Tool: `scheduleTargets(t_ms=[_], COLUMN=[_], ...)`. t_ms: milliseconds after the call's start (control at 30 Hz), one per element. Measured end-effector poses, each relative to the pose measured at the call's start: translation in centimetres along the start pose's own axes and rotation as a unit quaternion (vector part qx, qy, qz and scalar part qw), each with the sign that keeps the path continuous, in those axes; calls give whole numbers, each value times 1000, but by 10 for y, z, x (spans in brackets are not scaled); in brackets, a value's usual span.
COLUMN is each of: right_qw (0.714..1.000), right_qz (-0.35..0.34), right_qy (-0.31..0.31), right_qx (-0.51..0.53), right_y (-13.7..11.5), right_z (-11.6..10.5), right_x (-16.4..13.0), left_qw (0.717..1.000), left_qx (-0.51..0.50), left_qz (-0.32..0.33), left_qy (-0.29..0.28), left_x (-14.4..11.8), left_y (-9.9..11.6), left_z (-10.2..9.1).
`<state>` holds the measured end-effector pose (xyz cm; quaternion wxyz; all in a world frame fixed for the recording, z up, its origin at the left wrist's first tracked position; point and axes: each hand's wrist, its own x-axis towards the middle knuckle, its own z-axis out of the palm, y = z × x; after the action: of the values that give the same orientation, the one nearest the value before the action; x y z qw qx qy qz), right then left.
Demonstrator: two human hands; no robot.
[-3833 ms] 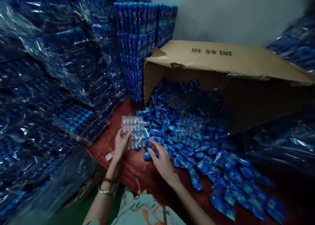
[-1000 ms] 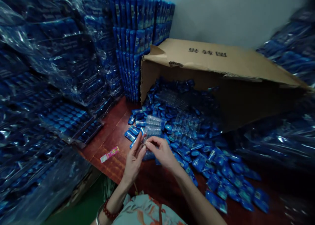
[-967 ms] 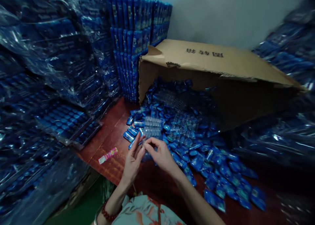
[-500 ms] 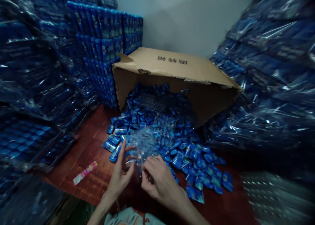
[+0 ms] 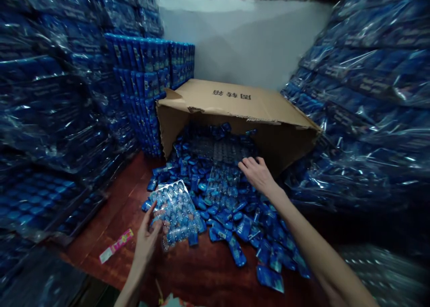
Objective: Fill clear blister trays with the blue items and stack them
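Observation:
My left hand [image 5: 148,235] grips the left edge of a clear plastic blister tray [image 5: 176,210], thumb and fingers apart around the rim. The tray is tilted over the table, and blue packets show through its rounded pockets. My right hand [image 5: 258,175] is stretched out over the heap of small blue packets [image 5: 221,228], fingers bent and slightly apart. Its fingertips are beside more clear trays [image 5: 226,153] on the heap; whether they touch is unclear. The heap spills out of a cardboard box [image 5: 215,96] lying on its side.
Stacks of blue packets in clear wrap rise at the left [image 5: 50,105] and the right [image 5: 369,105]. A pink and white strip [image 5: 116,245] lies on the red-brown table [image 5: 129,208]. Blurred clear trays [image 5: 379,275] are at lower right. A pale wall [image 5: 235,38] stands behind.
Both hands were together at the clear tray. My right hand has let go and moved up and right over the heap. My left hand has shifted left and down with the tray.

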<state>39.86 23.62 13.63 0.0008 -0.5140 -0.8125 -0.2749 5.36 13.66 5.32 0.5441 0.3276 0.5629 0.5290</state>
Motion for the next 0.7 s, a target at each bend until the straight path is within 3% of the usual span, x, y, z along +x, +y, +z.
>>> scheduleTargets(t_ms=[100,233,300,367,433,500,600,700], right_qw=[999,997,991,968,915,835,675,522], right_qz=[19,63,108,174,247,318,375,392], right_qy=[-28,-31,6,77,143,154,22,-63], right_qx=[18,35,73,163,286,422,635,755], right_y=[23,22,10,-13,-50,-99,-176,-219], right_z=[30,46,42,31,15,-3,-25,-32], right_x=[0,-10,-18,-31,-48,-67,-90,-101], left_qw=[1000,999,1000,1000,1000,1000,1000,998], left_qx=[-16,-19,-15,-2,9,10,-3,-20], left_qz=[-17,-26,-20,-8,4,14,18,-33], left_qy=[15,12,4,-4,-11,-13,-6,-56], left_x=[-4,-7,-8,-10,-13,-19,-38,-62], left_y=[1,4,5,2,-3,-12,-28,-41], left_z=[8,15,14,10,6,5,8,12])
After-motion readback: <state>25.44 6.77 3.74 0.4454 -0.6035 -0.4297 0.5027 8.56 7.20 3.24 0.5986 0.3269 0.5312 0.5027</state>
